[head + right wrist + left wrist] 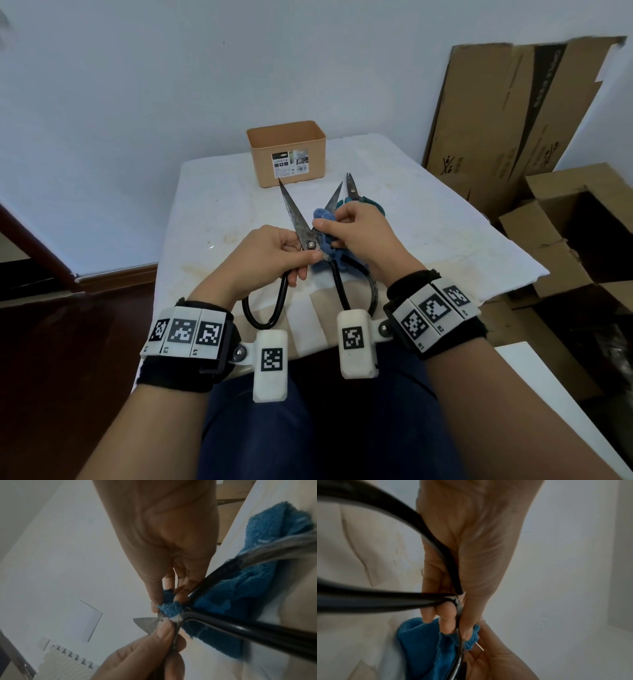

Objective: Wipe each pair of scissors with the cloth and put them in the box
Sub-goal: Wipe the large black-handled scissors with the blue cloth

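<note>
Large black-handled scissors (297, 219) with rusty blades are spread open above the table. My left hand (274, 253) pinches them at the pivot, thumb on the screw; the same pinch shows in the left wrist view (458, 615). My right hand (346, 229) holds the blue cloth (323, 217) folded round the right blade, also seen in the right wrist view (169, 607). A second pair with teal handles (354, 195) lies on the table behind my right hand, partly hidden. The orange box (286, 152) stands open at the table's far edge.
The table wears a stained white cover (219, 219). Flattened cardboard (513, 113) leans on the wall at right, and open cartons (565, 233) sit on the floor beside the table. Dark wooden floor (68, 342) lies at left.
</note>
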